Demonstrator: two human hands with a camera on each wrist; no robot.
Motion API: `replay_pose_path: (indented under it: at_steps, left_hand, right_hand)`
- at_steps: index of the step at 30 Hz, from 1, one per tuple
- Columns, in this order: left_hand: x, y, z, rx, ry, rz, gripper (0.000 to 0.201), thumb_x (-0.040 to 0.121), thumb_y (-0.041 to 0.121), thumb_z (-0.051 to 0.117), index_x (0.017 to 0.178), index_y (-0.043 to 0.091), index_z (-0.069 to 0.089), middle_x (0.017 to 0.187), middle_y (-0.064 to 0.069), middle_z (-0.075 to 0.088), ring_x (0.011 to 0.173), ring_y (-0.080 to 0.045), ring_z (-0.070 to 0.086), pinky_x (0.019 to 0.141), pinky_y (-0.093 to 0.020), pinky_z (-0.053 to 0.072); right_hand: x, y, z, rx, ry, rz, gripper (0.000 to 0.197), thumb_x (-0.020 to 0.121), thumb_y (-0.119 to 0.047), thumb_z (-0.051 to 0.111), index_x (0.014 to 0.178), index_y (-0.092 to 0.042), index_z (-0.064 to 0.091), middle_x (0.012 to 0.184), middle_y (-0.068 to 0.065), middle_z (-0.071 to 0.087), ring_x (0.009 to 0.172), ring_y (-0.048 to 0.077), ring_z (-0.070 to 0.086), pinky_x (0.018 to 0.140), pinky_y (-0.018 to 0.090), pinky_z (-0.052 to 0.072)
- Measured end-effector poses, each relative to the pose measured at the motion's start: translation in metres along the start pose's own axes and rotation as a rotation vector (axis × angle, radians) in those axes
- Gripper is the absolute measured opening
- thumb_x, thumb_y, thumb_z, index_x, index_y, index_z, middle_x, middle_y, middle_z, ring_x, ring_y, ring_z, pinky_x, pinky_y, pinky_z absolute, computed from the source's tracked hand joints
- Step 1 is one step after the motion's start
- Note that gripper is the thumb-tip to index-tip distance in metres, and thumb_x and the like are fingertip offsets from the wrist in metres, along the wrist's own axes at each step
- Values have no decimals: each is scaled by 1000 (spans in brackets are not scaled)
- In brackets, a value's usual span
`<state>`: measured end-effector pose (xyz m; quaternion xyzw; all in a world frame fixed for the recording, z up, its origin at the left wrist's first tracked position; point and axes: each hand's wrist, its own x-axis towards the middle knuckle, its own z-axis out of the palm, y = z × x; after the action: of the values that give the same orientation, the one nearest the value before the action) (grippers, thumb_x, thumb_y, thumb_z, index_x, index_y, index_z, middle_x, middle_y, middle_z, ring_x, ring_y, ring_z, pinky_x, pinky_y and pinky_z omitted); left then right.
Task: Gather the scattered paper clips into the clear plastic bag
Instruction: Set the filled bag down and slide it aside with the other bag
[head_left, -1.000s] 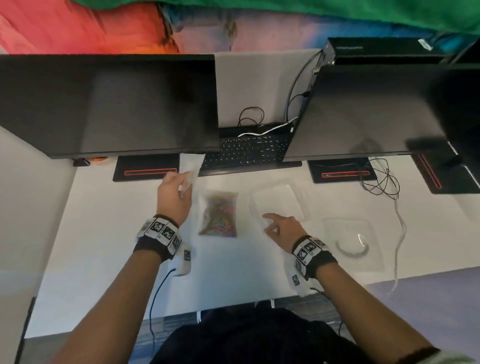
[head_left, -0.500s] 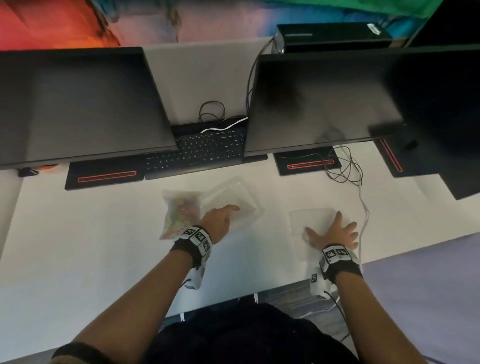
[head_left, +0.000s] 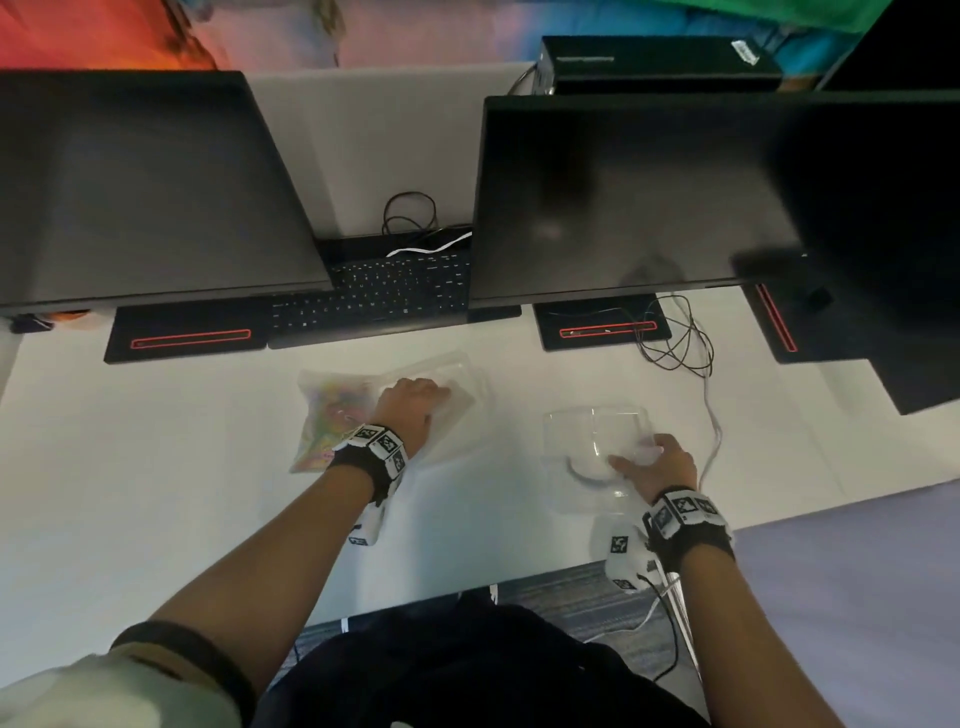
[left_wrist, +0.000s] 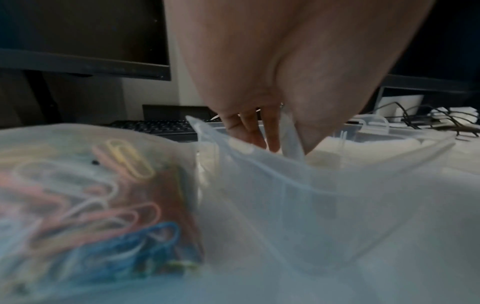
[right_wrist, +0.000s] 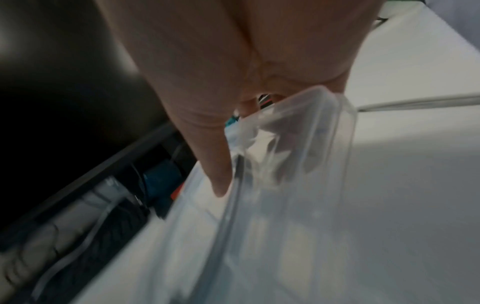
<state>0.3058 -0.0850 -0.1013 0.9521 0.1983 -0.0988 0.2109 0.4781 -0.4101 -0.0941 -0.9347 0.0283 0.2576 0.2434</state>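
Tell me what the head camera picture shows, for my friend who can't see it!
On a white desk, the left hand rests on a clear container beside a clear bag of colourful paper clips. The right hand grips a clear lid.

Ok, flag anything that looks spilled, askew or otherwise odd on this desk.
Nothing is spilled: the coloured paper clips all sit inside the clear plastic bag. One oddity: the clear plastic lid is tipped up off the white desk in the right hand, while the left hand holds the clear plastic box.
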Motion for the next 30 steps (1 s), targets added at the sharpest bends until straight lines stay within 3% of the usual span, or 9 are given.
replay_pose_path:
  at_steps: [4, 7, 10, 13, 19, 22, 24, 27, 30]
  left_hand:
    - [-1, 3, -7, 66, 84, -24, 61, 92, 24, 60, 147, 39, 40, 148, -7, 38, 131, -30, 42, 109, -43, 34]
    - [-7, -6, -22, -217, 358, -200, 72, 81, 36, 77, 145, 33, 45, 133, -8, 45, 117, -24, 49, 105, -40, 39]
    - [-19, -16, -38, -518, 542, -325, 55, 84, 16, 76, 135, 25, 57, 122, -10, 49, 104, -21, 54, 103, -38, 47]
    - [-35, -22, -49, -618, 522, -415, 33, 93, 4, 59, 122, 18, 66, 115, -12, 60, 94, -20, 58, 99, -38, 51]
    - [-69, -30, -28, -617, 335, -455, 25, 97, 29, 56, 116, 19, 69, 99, -11, 74, 88, -32, 69, 86, -43, 58]
    - [-69, -29, -6, -727, 252, -524, 46, 80, 53, 66, 109, 18, 66, 80, -8, 67, 76, -33, 68, 80, -51, 59]
    - [-65, -34, 7, -784, 243, -568, 64, 64, 61, 69, 108, 14, 65, 77, -7, 62, 72, -27, 62, 81, -53, 59]
    - [-61, -33, 11, -766, 241, -592, 53, 71, 44, 79, 113, 15, 65, 82, -2, 62, 78, -23, 61, 88, -49, 58]
    - [-60, -26, 5, -845, 287, -590, 41, 82, 15, 79, 120, 9, 63, 77, -2, 58, 78, -23, 57, 94, -51, 54]
  right_hand:
    - [-15, -37, -31, 436, 25, -276, 35, 84, -20, 71, 117, -23, 64, 100, 14, 68, 68, 21, 65, 71, 36, 59]
    - [-30, -81, -38, 530, -90, -443, 34, 89, -20, 65, 122, -26, 62, 97, 2, 69, 78, 18, 67, 70, 28, 58]
    - [-37, -120, -14, 623, -298, -496, 37, 92, -17, 62, 129, -19, 58, 99, 5, 73, 87, 12, 69, 68, 21, 57]
    - [-34, -152, 30, 606, -442, -455, 50, 91, -14, 64, 138, -12, 46, 98, 11, 73, 81, 9, 69, 68, 22, 58]
    - [-29, -182, 96, 381, -441, -464, 53, 87, -22, 66, 137, -15, 49, 92, 6, 71, 76, 18, 70, 80, 29, 58]
    - [-26, -186, 107, 297, -358, -461, 52, 83, -32, 69, 131, -16, 56, 86, 3, 72, 75, 14, 71, 73, 22, 58]
    - [-25, -185, 109, 166, -260, -491, 57, 75, -47, 71, 124, -19, 62, 89, 2, 74, 78, 17, 71, 79, 33, 59]
    - [-27, -181, 104, -38, -165, -573, 51, 80, -51, 68, 118, -17, 66, 98, 7, 71, 81, 25, 69, 83, 39, 57]
    - [-33, -181, 98, -254, -137, -573, 45, 94, -44, 51, 127, -15, 59, 121, 17, 51, 103, 36, 60, 88, 44, 54]
